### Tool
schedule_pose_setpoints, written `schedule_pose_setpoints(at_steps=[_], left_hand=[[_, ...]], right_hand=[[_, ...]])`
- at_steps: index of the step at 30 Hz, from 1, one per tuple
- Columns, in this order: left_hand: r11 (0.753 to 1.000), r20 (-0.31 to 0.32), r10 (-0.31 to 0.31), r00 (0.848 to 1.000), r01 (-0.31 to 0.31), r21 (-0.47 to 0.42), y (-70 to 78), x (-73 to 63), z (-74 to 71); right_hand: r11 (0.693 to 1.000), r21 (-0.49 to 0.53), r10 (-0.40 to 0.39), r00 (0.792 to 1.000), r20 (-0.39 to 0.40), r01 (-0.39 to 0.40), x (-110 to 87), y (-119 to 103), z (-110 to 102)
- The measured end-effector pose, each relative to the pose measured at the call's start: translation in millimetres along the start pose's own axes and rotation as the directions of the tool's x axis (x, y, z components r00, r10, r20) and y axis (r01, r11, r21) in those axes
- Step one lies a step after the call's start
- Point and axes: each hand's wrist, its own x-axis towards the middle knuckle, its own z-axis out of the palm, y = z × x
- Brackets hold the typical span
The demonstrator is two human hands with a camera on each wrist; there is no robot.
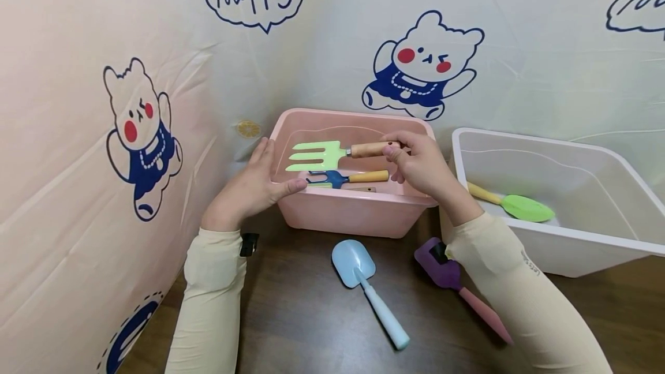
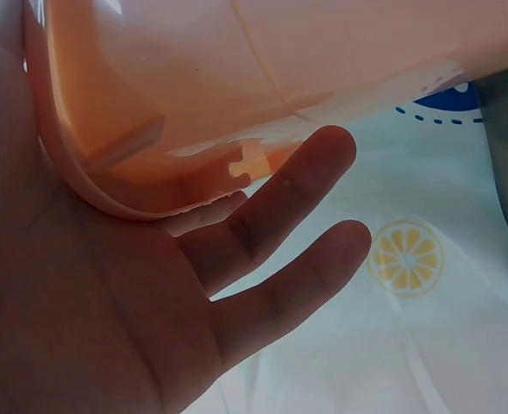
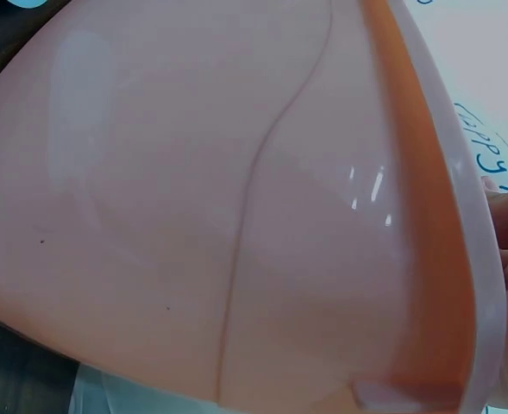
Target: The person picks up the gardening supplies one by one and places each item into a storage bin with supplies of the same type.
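Observation:
Over the pink bin (image 1: 337, 215), my right hand (image 1: 415, 160) pinches the wooden handle of a light green hand fork (image 1: 324, 156), its tines pointing left. My left hand (image 1: 254, 180) rests against the bin's left end, thumb by the front rim. In the left wrist view, the left fingers (image 2: 279, 207) stretch out fairly straight along the bin's outer side. Inside the bin lies a blue hand fork (image 1: 335, 178) with a yellow handle, and part of another wooden handle (image 1: 363, 189) shows below it. The right wrist view is mostly the bin's outer wall (image 3: 176, 216).
A white bin (image 1: 597, 241) at the right holds a green trowel (image 1: 527, 208). In front, on the dark wooden table (image 1: 291, 316), lie a light blue shovel (image 1: 353, 261) and a purple shovel (image 1: 441, 273) with a pink handle, close to my right sleeve. A printed cloth (image 1: 322, 62) hangs behind.

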Motion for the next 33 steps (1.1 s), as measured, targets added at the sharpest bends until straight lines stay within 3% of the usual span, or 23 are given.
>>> schedule_pose_setpoints(at_steps=[13, 26, 30, 33], left_hand=[[1.0, 0.019, -0.02, 1.0, 0.02, 0.004, 2.3, -1.1, -1.0], [1.0, 0.022, 0.002, 1.0, -0.002, 0.012, 3.2, -0.1, 0.1], [1.0, 0.015, 0.011, 1.0, -0.012, 0.012, 3.1, 0.1, 0.8], [1.0, 0.01, 0.013, 1.0, -0.013, 0.008, 2.7, 0.4, 1.7]], right_hand=[[0.995, -0.059, -0.076, 0.997, -0.006, 0.076, 3.9, -0.6, 5.1], [1.0, -0.014, 0.0, 0.999, 0.032, 0.0, 6.3, -6.4, 8.3], [0.983, -0.181, 0.045, 0.989, 0.142, -0.019, 6.6, -6.9, 6.2], [0.939, -0.343, 0.051, 0.975, 0.218, 0.028, 4.9, -5.9, 2.1]])
